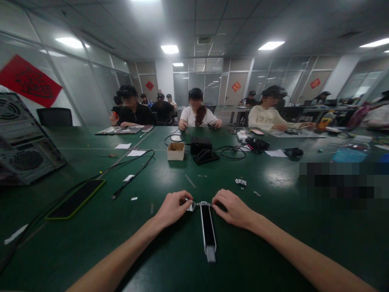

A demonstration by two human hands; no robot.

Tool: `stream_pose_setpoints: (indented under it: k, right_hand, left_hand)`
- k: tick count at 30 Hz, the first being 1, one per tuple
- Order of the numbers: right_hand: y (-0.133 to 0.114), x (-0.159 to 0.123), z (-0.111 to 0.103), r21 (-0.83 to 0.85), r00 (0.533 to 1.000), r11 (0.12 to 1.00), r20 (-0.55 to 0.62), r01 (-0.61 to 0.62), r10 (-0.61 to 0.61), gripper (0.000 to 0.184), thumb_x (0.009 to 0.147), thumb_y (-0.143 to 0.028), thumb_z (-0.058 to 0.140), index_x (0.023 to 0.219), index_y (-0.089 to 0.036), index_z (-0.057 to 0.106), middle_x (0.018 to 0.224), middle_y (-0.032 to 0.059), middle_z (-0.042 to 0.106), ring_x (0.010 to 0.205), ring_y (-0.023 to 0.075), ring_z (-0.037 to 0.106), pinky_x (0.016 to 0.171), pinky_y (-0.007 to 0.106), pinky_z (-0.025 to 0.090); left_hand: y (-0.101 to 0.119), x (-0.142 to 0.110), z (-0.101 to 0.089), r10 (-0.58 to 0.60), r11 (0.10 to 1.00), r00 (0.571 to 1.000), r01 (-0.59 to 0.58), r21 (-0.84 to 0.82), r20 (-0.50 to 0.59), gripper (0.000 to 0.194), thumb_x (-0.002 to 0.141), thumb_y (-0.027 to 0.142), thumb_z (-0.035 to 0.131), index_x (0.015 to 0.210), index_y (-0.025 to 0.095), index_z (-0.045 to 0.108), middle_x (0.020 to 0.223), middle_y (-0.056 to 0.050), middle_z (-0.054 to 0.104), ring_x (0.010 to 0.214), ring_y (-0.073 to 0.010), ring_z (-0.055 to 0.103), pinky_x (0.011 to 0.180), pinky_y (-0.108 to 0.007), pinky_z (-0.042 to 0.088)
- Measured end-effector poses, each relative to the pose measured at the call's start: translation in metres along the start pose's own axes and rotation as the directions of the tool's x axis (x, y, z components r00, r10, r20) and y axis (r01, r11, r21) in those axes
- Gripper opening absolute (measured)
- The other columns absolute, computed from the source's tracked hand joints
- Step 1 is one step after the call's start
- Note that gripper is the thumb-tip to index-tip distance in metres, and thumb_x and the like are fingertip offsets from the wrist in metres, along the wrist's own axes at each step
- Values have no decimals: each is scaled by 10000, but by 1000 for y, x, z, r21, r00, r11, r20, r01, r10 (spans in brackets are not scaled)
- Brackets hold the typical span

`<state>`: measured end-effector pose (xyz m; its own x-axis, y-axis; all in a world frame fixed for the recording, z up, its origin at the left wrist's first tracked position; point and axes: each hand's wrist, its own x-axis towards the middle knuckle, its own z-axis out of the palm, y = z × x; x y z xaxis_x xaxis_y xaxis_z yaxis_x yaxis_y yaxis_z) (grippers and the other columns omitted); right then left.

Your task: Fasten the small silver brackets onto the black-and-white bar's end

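A long, narrow device [208, 225] with a black face, pale edges and a light grey tip at its near end lies on the green table between my hands. My left hand [174, 207] is closed, thumb and fingers pinching a small silvery-white piece [191, 206] just left of the device's far end. On the other side, my right hand [232, 207] has its thumb and fingertips together at the device's far right corner. Whatever those fingertips hold is too small to make out. Several small metal-looking parts [241, 182] lie beyond my right hand.
A phone with a green edge [77, 200] and a black cable [133, 174] lie at left, near a computer case [27, 140]. Ahead stand a small open box [175, 151] and a black device [201, 146]. Several people sit across the table [170, 259].
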<state>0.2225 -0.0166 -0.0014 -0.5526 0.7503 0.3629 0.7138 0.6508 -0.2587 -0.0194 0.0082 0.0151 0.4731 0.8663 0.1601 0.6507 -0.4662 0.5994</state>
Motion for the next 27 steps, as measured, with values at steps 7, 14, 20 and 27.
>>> stream_pose_setpoints:
  k: [7, 14, 20, 27]
  right_hand:
    - [2, -1, 0, 23, 1000, 1000, 10, 0, 0, 97, 883, -200, 484, 901, -172, 576, 880, 52, 590, 776, 158, 548, 688, 296, 467]
    - [1, 0, -1, 51, 999, 998, 44, -32, 30, 97, 887, -194, 490, 909, -169, 581, 891, 48, 595, 789, 154, 548, 699, 295, 473]
    - [1, 1, -2, 25, 1000, 1000, 26, -11, 10, 62, 873, -176, 519, 893, -160, 576, 877, 43, 591, 799, 150, 536, 725, 298, 457]
    - [1, 3, -6, -12, 1000, 1000, 14, 11, -11, 108, 893, -248, 515, 925, -167, 578, 903, 42, 601, 815, 149, 543, 725, 290, 447]
  left_hand:
    - [2, -2, -4, 89, 969, 991, -108, 221, 95, 186, 914, 295, 418, 1010, 218, 557, 802, -14, 662, 733, -187, 631, 632, -264, 437]
    - [3, -3, 0, 115, 939, 980, -160, 305, 160, 215, 950, 274, 328, 1048, 218, 511, 859, -36, 648, 777, -205, 611, 713, -313, 436]
    - [5, -4, -1, 154, 952, 975, -190, 241, 162, 243, 951, 273, 309, 1035, 221, 531, 867, -35, 642, 783, -196, 595, 727, -315, 431]
    - [5, -3, -1, 183, 951, 969, -218, 219, 168, 250, 924, 322, 377, 1007, 207, 583, 886, -51, 645, 806, -208, 589, 763, -341, 435]
